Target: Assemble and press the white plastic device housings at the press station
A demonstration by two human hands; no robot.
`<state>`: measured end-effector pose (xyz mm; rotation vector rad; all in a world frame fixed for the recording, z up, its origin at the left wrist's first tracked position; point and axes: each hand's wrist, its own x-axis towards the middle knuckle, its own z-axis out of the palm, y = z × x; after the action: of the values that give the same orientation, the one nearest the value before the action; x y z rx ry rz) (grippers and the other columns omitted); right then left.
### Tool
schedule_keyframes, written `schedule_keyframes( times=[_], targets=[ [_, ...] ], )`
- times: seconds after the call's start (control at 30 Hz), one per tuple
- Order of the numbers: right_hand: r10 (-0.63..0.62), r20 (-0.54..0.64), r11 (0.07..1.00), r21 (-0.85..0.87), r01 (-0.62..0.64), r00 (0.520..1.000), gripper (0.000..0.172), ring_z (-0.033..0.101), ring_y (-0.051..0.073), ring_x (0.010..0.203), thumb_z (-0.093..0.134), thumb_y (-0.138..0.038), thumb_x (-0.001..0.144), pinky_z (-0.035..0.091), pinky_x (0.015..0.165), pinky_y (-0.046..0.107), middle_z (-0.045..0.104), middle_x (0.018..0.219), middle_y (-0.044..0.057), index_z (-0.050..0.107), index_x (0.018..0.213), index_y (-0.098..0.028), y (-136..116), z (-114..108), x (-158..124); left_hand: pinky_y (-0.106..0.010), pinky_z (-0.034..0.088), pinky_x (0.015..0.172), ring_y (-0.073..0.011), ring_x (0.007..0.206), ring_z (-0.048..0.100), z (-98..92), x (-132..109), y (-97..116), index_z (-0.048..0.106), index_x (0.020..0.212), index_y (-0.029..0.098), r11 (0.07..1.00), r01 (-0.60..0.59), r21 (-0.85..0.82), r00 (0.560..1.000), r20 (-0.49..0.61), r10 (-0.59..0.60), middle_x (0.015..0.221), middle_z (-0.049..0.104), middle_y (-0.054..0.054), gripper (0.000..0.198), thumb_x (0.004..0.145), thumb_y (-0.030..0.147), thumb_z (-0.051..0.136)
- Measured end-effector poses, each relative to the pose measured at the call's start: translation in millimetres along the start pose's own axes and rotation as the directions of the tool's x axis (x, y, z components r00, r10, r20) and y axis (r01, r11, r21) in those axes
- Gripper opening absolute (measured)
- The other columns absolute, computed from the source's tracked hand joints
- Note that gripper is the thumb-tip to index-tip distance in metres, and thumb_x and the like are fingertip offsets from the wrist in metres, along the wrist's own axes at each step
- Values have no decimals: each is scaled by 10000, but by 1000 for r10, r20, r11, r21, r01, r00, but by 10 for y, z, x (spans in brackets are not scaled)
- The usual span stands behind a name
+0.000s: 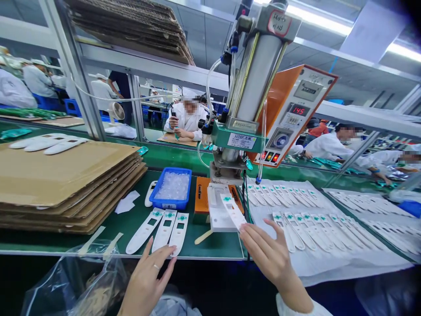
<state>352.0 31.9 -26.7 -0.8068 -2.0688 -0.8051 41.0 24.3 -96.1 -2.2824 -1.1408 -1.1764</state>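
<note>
The left hand [146, 281] lies open, fingers [166, 259] released on a white plastic strip [178, 233]; the right hand [272, 259] touches another strip [233, 211] on the press jig [217, 215], grip unclear.

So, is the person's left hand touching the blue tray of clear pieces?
Apart. The head view shows white plastic strips lying between the left hand and the blue tray.

The person is wearing a loose white sleeve [296, 307] that is ending in a plain cuff at the wrist of the right hand [271, 259], and a thin silver-coloured ring [155, 266] on one finger of the left hand [146, 281]; both hands are going gloveless.
</note>
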Motion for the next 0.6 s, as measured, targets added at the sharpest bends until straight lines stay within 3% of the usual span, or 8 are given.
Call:
schedule_keyframes(
  times=[0.17, 0.37, 0.6],
  targets=[
    [-81, 72, 996, -22, 82, 994, 177, 657, 154, 983, 506, -62, 931, 287, 1120, 494, 724, 994, 66, 638, 1040, -104, 32, 171, 196, -412, 174, 1227, -142, 938, 684, 31, 14, -53, 560, 1162, 141, 999, -26, 39, 999, 33, 25, 989, 736, -41, 285, 878, 131, 582],
    [-94, 127, 995, -19, 98, 987, 176, 640, 132, 893, 479, -53, 931, 256, 1139, 513, 717, 921, 48, 630, 989, -122, 68, 331, 351, -468, 152, 1215, -185, 953, 667, 109, -37, -125, 575, 1158, 173, 996, -2, 94, 1000, 21, 0, 968, 735, -33, 304, 856, 151, 604],
    [13, 177, 996, 81, -28, 984, 153, 649, 107, 854, 512, -89, 932, 192, 1182, 533, 723, 907, -8, 628, 962, -183, 130, 485, 379, -443, 174, 1208, -192, 946, 664, 36, 44, -106, 589, 1136, 182, 995, -41, 92, 999, 15, 39, 987, 744, -30, 301, 839, 137, 607]
  ],
)
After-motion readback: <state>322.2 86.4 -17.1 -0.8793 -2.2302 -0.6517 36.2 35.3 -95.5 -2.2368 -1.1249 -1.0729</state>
